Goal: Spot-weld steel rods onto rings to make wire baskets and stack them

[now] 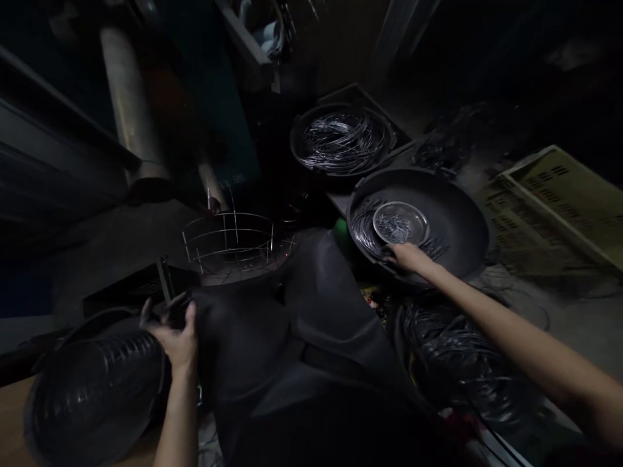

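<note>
My left hand (174, 334) is raised beside a dark round tub (97, 383) at the lower left. Its fingers are apart and partly curled, and I see nothing held in them. My right hand (407, 255) reaches into a wide black basin (457, 214), its fingertips dark and drawn together just below a round metal bowl (417, 224). Small grey metal pieces (394, 227) lie in the bowl. Thin metal wires (365, 227) are spread around it in the basin. What the right fingers pinch is too dark to make out.
Behind the basin stands another tub with coiled wire (341, 139). A yellowish plastic crate (559, 207) is at the right. A round wire frame (228, 233) stands ahead, near a metal pipe (129, 104). More wire bundles (462, 350) lie below my right arm. A dark apron (311, 337) covers my lap.
</note>
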Demonstrator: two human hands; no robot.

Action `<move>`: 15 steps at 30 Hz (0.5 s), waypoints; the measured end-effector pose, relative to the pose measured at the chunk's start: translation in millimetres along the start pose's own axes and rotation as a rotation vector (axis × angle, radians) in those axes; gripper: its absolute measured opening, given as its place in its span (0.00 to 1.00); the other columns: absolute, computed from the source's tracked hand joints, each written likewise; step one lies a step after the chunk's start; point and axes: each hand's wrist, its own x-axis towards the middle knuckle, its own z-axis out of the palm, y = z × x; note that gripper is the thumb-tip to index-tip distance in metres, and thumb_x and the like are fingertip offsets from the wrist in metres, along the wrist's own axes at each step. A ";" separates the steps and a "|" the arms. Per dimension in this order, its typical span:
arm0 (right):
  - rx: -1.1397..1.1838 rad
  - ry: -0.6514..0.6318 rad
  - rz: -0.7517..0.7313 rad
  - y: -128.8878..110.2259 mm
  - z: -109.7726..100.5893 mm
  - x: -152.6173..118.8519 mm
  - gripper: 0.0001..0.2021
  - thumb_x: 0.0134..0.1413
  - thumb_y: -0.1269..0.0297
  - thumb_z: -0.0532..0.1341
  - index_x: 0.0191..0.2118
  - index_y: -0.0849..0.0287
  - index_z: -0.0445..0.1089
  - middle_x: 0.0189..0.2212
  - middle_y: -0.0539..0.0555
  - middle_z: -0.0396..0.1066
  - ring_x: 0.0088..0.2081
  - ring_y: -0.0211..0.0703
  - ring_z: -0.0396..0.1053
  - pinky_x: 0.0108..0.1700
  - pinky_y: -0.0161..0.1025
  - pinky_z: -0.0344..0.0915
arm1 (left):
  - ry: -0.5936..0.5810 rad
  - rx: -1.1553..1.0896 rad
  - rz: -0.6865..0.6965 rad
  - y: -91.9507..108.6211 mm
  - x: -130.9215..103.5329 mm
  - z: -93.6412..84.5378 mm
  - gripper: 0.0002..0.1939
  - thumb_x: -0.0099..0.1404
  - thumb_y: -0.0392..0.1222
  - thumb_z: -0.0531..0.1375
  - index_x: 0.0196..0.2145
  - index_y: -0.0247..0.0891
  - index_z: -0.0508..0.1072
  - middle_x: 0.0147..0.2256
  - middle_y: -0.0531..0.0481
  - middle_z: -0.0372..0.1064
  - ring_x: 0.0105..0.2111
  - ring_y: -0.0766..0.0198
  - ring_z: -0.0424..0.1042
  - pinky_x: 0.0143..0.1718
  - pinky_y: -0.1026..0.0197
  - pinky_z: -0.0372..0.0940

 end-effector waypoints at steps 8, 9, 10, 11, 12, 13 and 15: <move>-0.287 0.008 -0.122 38.1 33.7 -11.4 0.13 0.58 0.76 0.52 0.33 0.62 0.75 0.29 0.61 0.72 0.29 0.46 0.70 0.31 0.38 0.62 | -0.260 0.032 0.114 62.7 -17.1 35.6 0.28 0.57 0.42 0.64 0.54 0.39 0.61 0.39 0.48 0.72 0.40 0.63 0.74 0.47 0.55 0.68; -0.307 0.028 -0.164 40.5 32.5 -13.2 0.14 0.57 0.77 0.51 0.32 0.61 0.75 0.31 0.62 0.73 0.30 0.46 0.70 0.32 0.39 0.62 | -0.306 0.049 0.149 72.4 -18.7 42.6 0.25 0.58 0.42 0.63 0.53 0.38 0.63 0.39 0.48 0.72 0.40 0.63 0.74 0.47 0.56 0.68; -0.317 0.052 -0.203 41.7 30.8 -15.1 0.15 0.57 0.77 0.51 0.32 0.61 0.75 0.34 0.63 0.73 0.33 0.47 0.70 0.33 0.39 0.63 | -0.367 0.060 0.192 81.9 -21.0 50.8 0.23 0.59 0.41 0.62 0.52 0.38 0.64 0.38 0.48 0.72 0.39 0.63 0.74 0.46 0.56 0.69; -0.324 0.081 -0.239 41.6 28.6 -17.0 0.14 0.57 0.76 0.51 0.33 0.60 0.75 0.38 0.64 0.72 0.35 0.48 0.69 0.35 0.40 0.63 | -0.439 0.065 0.244 91.3 -23.9 60.0 0.21 0.60 0.41 0.62 0.51 0.38 0.65 0.38 0.48 0.73 0.39 0.63 0.74 0.45 0.57 0.69; -0.329 0.114 -0.274 40.5 26.1 -19.0 0.14 0.58 0.74 0.52 0.36 0.60 0.75 0.41 0.64 0.72 0.38 0.49 0.69 0.36 0.41 0.63 | -0.520 0.059 0.299 100.7 -27.6 70.0 0.19 0.61 0.40 0.61 0.50 0.38 0.66 0.37 0.49 0.73 0.38 0.64 0.74 0.44 0.58 0.69; -0.334 0.149 -0.305 38.4 23.4 -20.9 0.14 0.59 0.71 0.52 0.38 0.60 0.75 0.43 0.64 0.71 0.39 0.50 0.69 0.38 0.41 0.64 | -0.595 0.041 0.346 110.0 -31.9 80.6 0.17 0.62 0.40 0.60 0.49 0.39 0.67 0.37 0.49 0.73 0.38 0.65 0.74 0.43 0.60 0.69; -0.329 0.217 -0.325 32.7 18.2 -24.3 0.15 0.61 0.68 0.51 0.42 0.61 0.75 0.43 0.64 0.72 0.40 0.49 0.70 0.40 0.41 0.65 | -0.726 -0.018 0.402 128.1 -41.6 101.9 0.14 0.63 0.40 0.59 0.48 0.40 0.69 0.37 0.49 0.74 0.37 0.66 0.74 0.42 0.62 0.69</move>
